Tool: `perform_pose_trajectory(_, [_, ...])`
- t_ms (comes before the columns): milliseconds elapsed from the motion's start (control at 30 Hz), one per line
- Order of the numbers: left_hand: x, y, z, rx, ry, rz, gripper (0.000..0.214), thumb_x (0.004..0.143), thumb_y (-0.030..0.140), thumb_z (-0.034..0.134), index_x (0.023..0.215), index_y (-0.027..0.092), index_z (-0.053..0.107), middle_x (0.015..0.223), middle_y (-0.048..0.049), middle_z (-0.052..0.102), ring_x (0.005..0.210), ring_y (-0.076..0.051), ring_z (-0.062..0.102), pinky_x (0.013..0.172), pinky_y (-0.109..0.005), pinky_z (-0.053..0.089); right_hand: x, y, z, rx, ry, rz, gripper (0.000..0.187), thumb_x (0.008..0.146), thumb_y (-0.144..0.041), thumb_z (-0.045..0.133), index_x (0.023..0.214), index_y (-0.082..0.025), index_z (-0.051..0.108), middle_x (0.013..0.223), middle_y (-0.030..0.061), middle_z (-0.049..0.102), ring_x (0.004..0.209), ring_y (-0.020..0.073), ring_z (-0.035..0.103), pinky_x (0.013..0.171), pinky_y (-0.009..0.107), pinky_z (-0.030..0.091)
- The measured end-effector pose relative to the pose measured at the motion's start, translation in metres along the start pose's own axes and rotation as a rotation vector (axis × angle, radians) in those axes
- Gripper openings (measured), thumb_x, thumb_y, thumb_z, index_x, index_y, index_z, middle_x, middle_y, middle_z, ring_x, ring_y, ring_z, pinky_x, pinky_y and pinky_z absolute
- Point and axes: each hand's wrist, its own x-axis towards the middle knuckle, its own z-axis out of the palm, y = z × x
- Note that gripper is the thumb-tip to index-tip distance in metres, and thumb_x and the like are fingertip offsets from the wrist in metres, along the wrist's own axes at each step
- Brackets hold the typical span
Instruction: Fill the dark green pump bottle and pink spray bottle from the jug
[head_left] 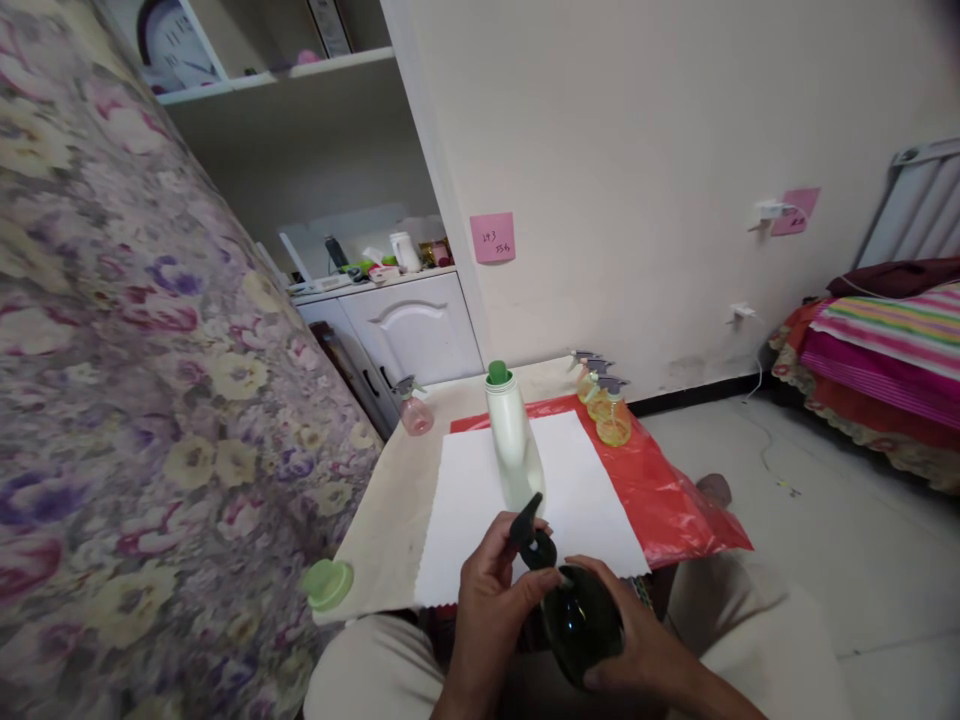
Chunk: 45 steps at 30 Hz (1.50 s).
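A dark green pump bottle (583,625) is held tilted over my lap, close to the table's front edge. My right hand (630,635) is wrapped round its rounded body. With closed fingers my left hand (499,585) grips the black pump head (534,535) at the bottle's neck. Whether the pump's collar is screwed tight cannot be seen behind the fingers. Just beyond my hands, a tall pale green detergent bottle (514,440) stands upright on a white sheet (592,490), its green inner spout showing at the top. A light green cap (328,584) rests at the table's near left corner.
On the table (397,500), a pink spray bottle (416,412) stands at back left and several yellow spray bottles (613,425) at back right. Red plastic (667,500) hangs over the right edge. A floral curtain (187,400) borders the left; a bed (885,350) is far right.
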Motion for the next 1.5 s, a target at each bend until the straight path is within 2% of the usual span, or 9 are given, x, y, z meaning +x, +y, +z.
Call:
perform_pose_trajectory(133, [0.000, -0.002, 0.004, -0.071, 0.117, 0.021, 0.036, 0.065, 0.022, 0.079, 0.097, 0.018, 0.065, 0.087, -0.0014, 0.062, 0.078, -0.014, 0.055, 0.068, -0.021, 0.045, 0.001, 0.001, 0.000, 0.040, 0.005, -0.007, 0.096, 0.045, -0.013, 0.075, 0.132, -0.023, 0.038, 0.133, 0.0104, 0.052, 0.124, 0.0337, 0.046, 0.106, 0.047, 0.034])
perform_pose_trajectory(267, [-0.001, -0.004, 0.007, -0.049, 0.068, -0.044, 0.036, 0.061, 0.021, 0.082, 0.093, 0.017, 0.066, 0.084, -0.0010, 0.063, 0.076, -0.014, 0.057, 0.068, -0.021, 0.046, 0.003, 0.008, -0.001, 0.061, 0.005, -0.034, 0.097, 0.045, -0.015, 0.076, 0.133, -0.022, 0.037, 0.134, 0.0103, 0.051, 0.126, 0.0336, 0.044, 0.107, 0.047, 0.033])
perform_pose_trajectory(400, [-0.002, -0.002, 0.008, -0.029, 0.126, -0.051, 0.035, 0.063, 0.021, 0.081, 0.094, 0.017, 0.065, 0.085, -0.0017, 0.065, 0.076, -0.015, 0.059, 0.069, -0.022, 0.047, 0.003, 0.012, -0.002, 0.037, 0.012, -0.031, 0.097, 0.044, -0.015, 0.077, 0.133, -0.022, 0.039, 0.136, 0.0112, 0.050, 0.128, 0.0349, 0.042, 0.108, 0.048, 0.032])
perform_pose_trajectory(567, [-0.002, 0.001, 0.004, -0.006, 0.156, -0.041, 0.035, 0.062, 0.021, 0.081, 0.094, 0.018, 0.067, 0.090, -0.0026, 0.067, 0.081, -0.016, 0.060, 0.070, -0.022, 0.048, 0.003, 0.012, -0.001, 0.073, 0.012, -0.043, 0.097, 0.044, -0.015, 0.076, 0.132, -0.023, 0.038, 0.133, 0.0099, 0.052, 0.124, 0.0337, 0.046, 0.106, 0.047, 0.035])
perform_pose_trajectory(700, [-0.001, 0.002, -0.002, 0.025, 0.117, -0.038, 0.035, 0.064, 0.022, 0.080, 0.096, 0.019, 0.068, 0.094, -0.0032, 0.069, 0.085, -0.017, 0.062, 0.075, -0.022, 0.050, 0.005, 0.012, -0.002, 0.080, 0.016, -0.028, 0.097, 0.044, -0.016, 0.076, 0.133, -0.024, 0.037, 0.129, 0.0084, 0.055, 0.120, 0.0331, 0.049, 0.101, 0.044, 0.038])
perform_pose_trajectory(833, [-0.001, 0.001, -0.007, 0.067, 0.113, -0.020, 0.036, 0.067, 0.024, 0.078, 0.101, 0.019, 0.068, 0.101, -0.0055, 0.070, 0.094, -0.021, 0.064, 0.081, -0.025, 0.051, 0.006, 0.012, -0.004, 0.038, 0.026, -0.033, 0.098, 0.042, -0.014, 0.076, 0.132, -0.023, 0.039, 0.131, 0.0098, 0.053, 0.121, 0.0339, 0.048, 0.103, 0.045, 0.037])
perform_pose_trajectory(1133, [-0.003, -0.002, -0.010, 0.166, 0.036, 0.017, 0.036, 0.071, 0.028, 0.074, 0.105, 0.018, 0.069, 0.107, -0.0093, 0.070, 0.099, -0.026, 0.066, 0.085, -0.031, 0.054, 0.009, 0.014, -0.003, 0.135, 0.014, -0.080, 0.096, 0.043, -0.024, 0.079, 0.131, -0.023, 0.040, 0.129, 0.0100, 0.055, 0.121, 0.0352, 0.048, 0.102, 0.046, 0.036])
perform_pose_trajectory(1300, [-0.005, -0.002, -0.010, 0.098, 0.090, 0.016, 0.037, 0.069, 0.029, 0.076, 0.104, 0.019, 0.069, 0.106, -0.0087, 0.072, 0.101, -0.026, 0.066, 0.088, -0.031, 0.053, 0.010, 0.019, -0.004, 0.123, 0.032, -0.079, 0.096, 0.044, -0.021, 0.077, 0.132, -0.024, 0.039, 0.130, 0.0098, 0.054, 0.122, 0.0352, 0.047, 0.102, 0.045, 0.037])
perform_pose_trajectory(1500, [-0.008, 0.011, -0.018, -0.008, 0.201, -0.017, 0.039, 0.065, 0.028, 0.079, 0.102, 0.020, 0.071, 0.106, -0.0082, 0.073, 0.099, -0.026, 0.067, 0.086, -0.030, 0.054, 0.010, 0.017, -0.009, 0.103, 0.066, -0.073, 0.093, 0.046, -0.021, 0.076, 0.131, -0.024, 0.039, 0.131, 0.0102, 0.054, 0.124, 0.0343, 0.045, 0.105, 0.044, 0.035])
